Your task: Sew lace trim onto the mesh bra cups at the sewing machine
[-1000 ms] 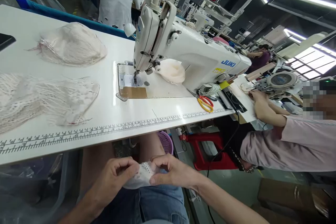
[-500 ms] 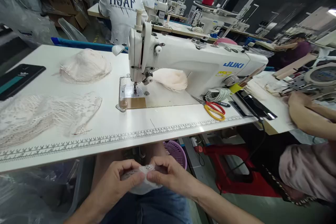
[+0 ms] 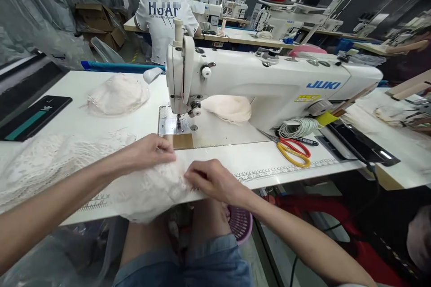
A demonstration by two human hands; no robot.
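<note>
A white lace piece (image 3: 151, 190) lies over the front edge of the white sewing table (image 3: 235, 161), part of it hanging off. My left hand (image 3: 148, 151) pinches its upper edge with closed fingers. My right hand (image 3: 208, 179) grips the piece's right edge, fingers curled on the fabric. Both hands sit just in front of the needle plate (image 3: 171, 124) of the white JUKI sewing machine (image 3: 262, 85). A brown card (image 3: 183, 141) lies by the plate.
A lace heap (image 3: 43, 161) and a cream pile (image 3: 117, 94) lie at left, another cream piece (image 3: 230, 108) under the machine arm. Red-and-yellow scissors (image 3: 292, 149), coiled cord (image 3: 298, 126), a dark phone (image 3: 33, 117). A purple basket (image 3: 240, 224) below. A person in a white shirt (image 3: 166, 22) sits behind.
Both hands rose from my lap to the table's front edge, carrying the lace piece, which is now spread out on the table. The view tilted up and shifted.
</note>
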